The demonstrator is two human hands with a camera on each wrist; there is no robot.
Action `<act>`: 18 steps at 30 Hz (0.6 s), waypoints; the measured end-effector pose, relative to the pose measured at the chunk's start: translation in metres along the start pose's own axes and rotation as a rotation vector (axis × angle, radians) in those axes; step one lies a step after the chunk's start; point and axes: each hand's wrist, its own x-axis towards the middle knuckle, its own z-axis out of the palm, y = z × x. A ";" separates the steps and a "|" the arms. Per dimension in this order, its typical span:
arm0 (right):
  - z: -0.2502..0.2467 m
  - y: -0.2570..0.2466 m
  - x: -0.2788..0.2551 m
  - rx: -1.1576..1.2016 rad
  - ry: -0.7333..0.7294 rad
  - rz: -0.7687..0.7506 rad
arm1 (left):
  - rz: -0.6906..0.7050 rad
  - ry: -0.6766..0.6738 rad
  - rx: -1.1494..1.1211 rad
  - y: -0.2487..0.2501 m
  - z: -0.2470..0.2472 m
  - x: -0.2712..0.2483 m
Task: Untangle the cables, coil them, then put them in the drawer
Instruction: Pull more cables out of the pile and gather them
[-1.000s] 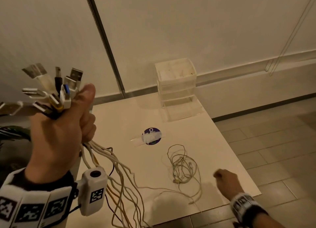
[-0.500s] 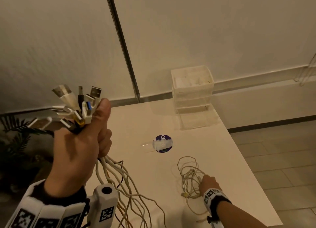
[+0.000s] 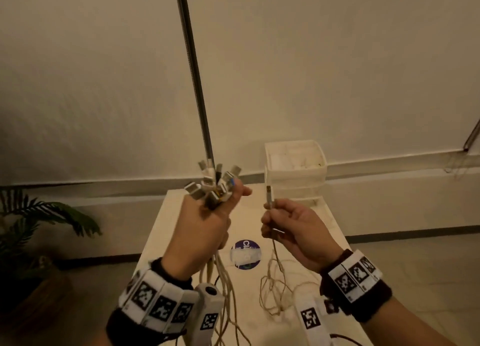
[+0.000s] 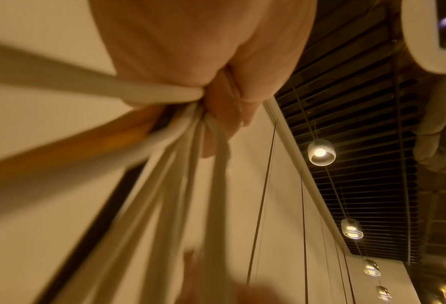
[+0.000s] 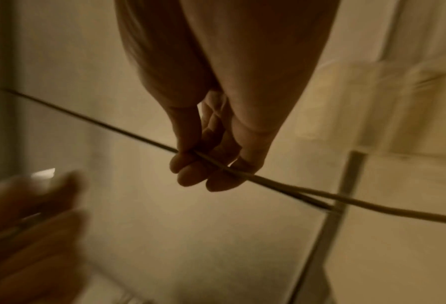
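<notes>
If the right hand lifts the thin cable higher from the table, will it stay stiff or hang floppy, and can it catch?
Probably floppy: below the right hand the thin cable sags in loose loops onto the table. Likely light, since a pinch by the fingers holds it. The loops cross one another, so they may snag when lifted.

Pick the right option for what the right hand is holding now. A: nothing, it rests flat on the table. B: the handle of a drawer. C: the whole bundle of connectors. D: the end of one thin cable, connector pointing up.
D: the right hand pinches a single thin cable with its connector upright, beside the left hand, which grips the bundle of cables; the rest of the thin cable trails to the table.
</notes>
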 end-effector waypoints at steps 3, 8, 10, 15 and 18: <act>0.043 -0.024 0.003 -0.131 -0.044 -0.088 | 0.034 0.037 -0.013 -0.003 0.011 0.013; 0.073 -0.039 0.001 -0.294 0.013 -0.285 | 0.070 0.059 -0.086 -0.001 0.007 0.022; 0.080 -0.039 0.001 -0.380 0.034 -0.324 | 0.041 0.033 -0.122 -0.001 0.007 0.025; 0.090 -0.036 0.000 -0.549 0.111 -0.461 | -0.003 0.068 -0.126 0.000 0.008 0.032; 0.096 -0.036 -0.002 -0.571 0.110 -0.477 | -0.007 0.153 -0.127 -0.004 0.010 0.036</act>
